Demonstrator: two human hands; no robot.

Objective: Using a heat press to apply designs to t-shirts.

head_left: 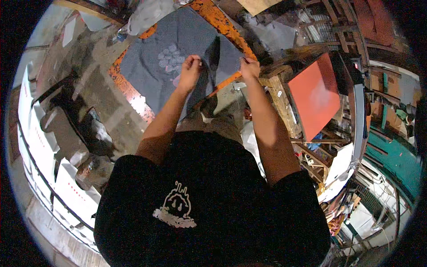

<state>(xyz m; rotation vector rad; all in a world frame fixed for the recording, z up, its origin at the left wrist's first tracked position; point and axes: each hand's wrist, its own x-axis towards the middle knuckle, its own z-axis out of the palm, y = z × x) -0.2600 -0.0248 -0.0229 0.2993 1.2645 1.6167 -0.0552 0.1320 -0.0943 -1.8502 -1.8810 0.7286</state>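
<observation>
Just past my black T-shirt, my left hand is over the middle of the dark grey cloth, thumb and fingertips pressed together; whether they have caught a fold, I cannot tell. About level with it, my right hand looks to be pinching the cloth's right edge, by the right corner of the worn orange board beneath. That makes my right hand the nearer to that edge, and my left the nearer to the pale print, which lies just left of its knuckles. Well to the right, apart from both hands, is a flat orange-red panel. Between my hands a dark crease runs from near to far. Beyond them, most of the cloth spreads left and far toward the board's far corner; folds keep me from judging its long axis.
</observation>
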